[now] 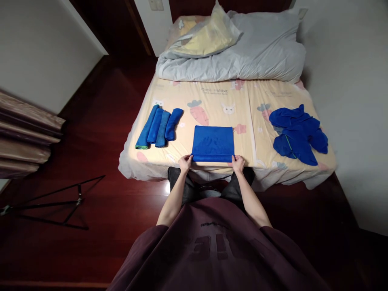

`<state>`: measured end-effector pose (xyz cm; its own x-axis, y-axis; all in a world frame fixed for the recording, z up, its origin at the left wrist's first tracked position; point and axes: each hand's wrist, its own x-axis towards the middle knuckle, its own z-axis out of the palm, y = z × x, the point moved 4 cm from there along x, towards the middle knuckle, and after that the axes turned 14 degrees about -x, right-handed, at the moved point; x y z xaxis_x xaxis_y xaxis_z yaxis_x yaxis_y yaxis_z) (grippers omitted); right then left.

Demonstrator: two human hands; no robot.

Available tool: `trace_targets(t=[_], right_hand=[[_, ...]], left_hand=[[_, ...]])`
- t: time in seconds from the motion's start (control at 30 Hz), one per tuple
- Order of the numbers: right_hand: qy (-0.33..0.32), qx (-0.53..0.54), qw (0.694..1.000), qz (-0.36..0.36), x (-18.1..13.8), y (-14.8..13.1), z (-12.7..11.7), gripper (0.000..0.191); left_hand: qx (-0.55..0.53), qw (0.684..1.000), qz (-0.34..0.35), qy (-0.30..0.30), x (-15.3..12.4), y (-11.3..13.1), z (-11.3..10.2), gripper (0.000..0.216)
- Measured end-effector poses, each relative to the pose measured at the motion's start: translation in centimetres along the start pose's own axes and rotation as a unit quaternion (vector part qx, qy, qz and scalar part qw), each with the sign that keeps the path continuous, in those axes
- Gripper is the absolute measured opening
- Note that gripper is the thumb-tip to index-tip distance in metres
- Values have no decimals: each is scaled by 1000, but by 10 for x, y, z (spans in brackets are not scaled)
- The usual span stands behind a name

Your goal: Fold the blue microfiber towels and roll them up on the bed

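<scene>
A blue towel lies flat on the bed in front of me, its near edge turned over into a narrow fold. My left hand pinches the left end of that fold. At the right end, my right hand grips the same fold between thumb and fingers. To the left lie several rolled blue towels side by side, one with a green edge. A crumpled heap of blue towels rests on the right side of the bed, a green edge showing in it.
The bed has a patterned yellow sheet. A grey-white quilt and a yellow pillow are bunched at the headboard. Black tripod legs stand on the red floor at left, near a curtain. A wall borders the right side.
</scene>
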<state>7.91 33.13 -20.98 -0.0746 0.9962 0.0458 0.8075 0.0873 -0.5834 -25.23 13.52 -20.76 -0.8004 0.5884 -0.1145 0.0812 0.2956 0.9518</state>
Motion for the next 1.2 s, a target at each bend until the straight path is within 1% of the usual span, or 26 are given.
trace_targets(t=[0.2, 0.33, 0.5, 0.6, 0.67, 0.8, 0.87, 1.03, 1.13, 1.2], right_hand=[[3, -5, 1000, -10, 0, -1, 0, 32], [12, 4, 1000, -10, 1, -1, 0, 31], [11, -1, 1000, -23, 1, -1, -5, 21], [30, 0, 998, -54, -1, -2, -11, 16], [33, 4, 996, -80, -4, -4, -14, 14], [27, -3, 991, -133, -15, -7, -13, 28], [30, -24, 987, -154, -21, -7, -13, 35], [17, -34, 979, -199, -26, -5, -16, 44], [-8, -26, 975, -220, -27, -3, -22, 43], [-28, -30, 973, -227, -28, -2, -25, 45]], left_hand=[[3, 1000, -2, 6, 0, 0, 2, 26], [8, 1000, 10, 2, -3, 2, 3, 24], [60, 995, 78, -14, -8, 11, -3, 20], [97, 988, 122, -15, -12, 15, -7, 15], [114, 980, 157, -34, -13, 19, -7, 12], [117, 961, 216, -125, -17, 24, -1, 23], [106, 957, 224, -149, -18, 23, 1, 29], [51, 964, 212, -155, -19, 18, -3, 32], [56, 963, 206, -166, -19, 18, -6, 34], [70, 962, 196, -177, -18, 18, -7, 40]])
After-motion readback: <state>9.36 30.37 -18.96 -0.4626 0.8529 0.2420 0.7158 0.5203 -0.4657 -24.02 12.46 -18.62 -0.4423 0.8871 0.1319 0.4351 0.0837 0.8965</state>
